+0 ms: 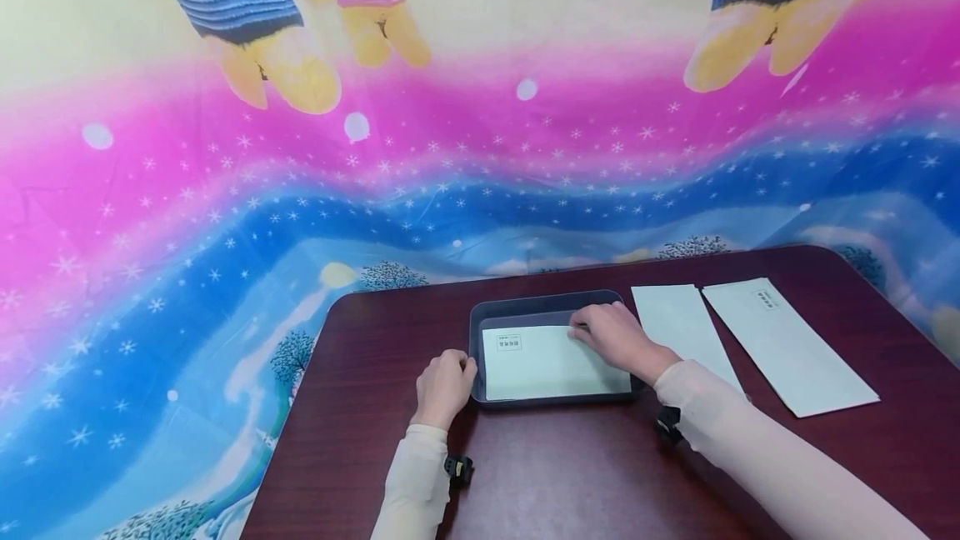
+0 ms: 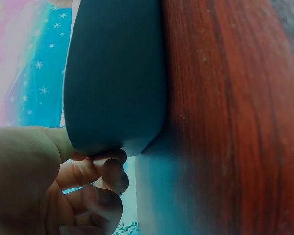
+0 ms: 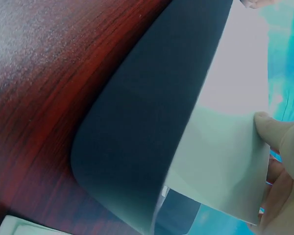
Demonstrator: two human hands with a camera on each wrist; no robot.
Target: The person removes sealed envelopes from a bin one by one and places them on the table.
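Here, paper (image 1: pixel 536 369) between right fingers (image 3: pixel 276 171).

On my feeds I count two hands (image 1: pixel 442 388) (image 1: pixel 617 340), one tray (image 1: pixel 517 307), one tabletop (image 1: pixel 360 457), two black wrist devices (image 1: pixel 458 469) (image 1: pixel 667 424) and three pale papers (image 1: pixel 540 369) (image 1: pixel 667 315) (image 1: pixel 795 348), any pile counted once: one in the tray, two on the tabletop.

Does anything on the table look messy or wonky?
A little: right of the tray, the rightmost envelope slants away from its neighbouring envelope, so they aren't lined up. I see nothing spilled or torn.
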